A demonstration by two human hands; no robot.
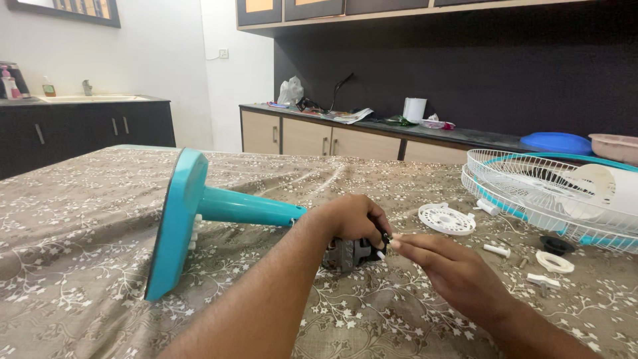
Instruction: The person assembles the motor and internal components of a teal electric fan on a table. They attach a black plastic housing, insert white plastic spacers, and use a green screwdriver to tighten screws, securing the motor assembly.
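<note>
A teal fan stand [199, 206] lies on its side on the patterned cloth, its flat base at the left and its pole pointing right. My left hand [349, 219] wraps over the dark motor unit [349, 254] at the pole's end. My right hand [452, 269] meets it from the right, fingertips pinching a small white part at the motor's front. What exactly sits between the fingers is too small to tell.
White wire fan guards with a teal rim [551, 193] lie at the right. A round white cap [446, 219], a black ring [557, 244], a white ring [555, 262] and small white pieces [496, 250] lie scattered nearby. Cabinets and a cluttered counter [372, 119] stand behind.
</note>
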